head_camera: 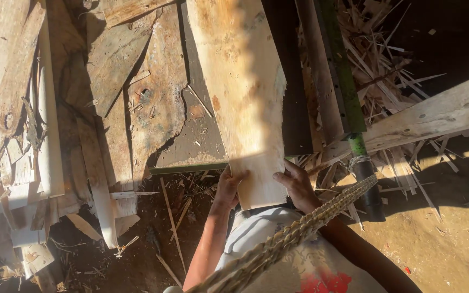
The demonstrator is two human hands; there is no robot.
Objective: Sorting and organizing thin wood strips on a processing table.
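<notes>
Both hands grip the near end of the board.
Keep your left hand [228, 187] and right hand [298, 185] clamped on the board [245, 97]; steer it straight toward 12 o'clock, clear of the green bar [340, 70] at 2 o'clock.

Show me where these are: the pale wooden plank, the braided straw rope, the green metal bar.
pale wooden plank [245, 92], head view, middle of its face
braided straw rope [299, 230], head view, mid-length
green metal bar [343, 76], head view, upper shaft
</notes>
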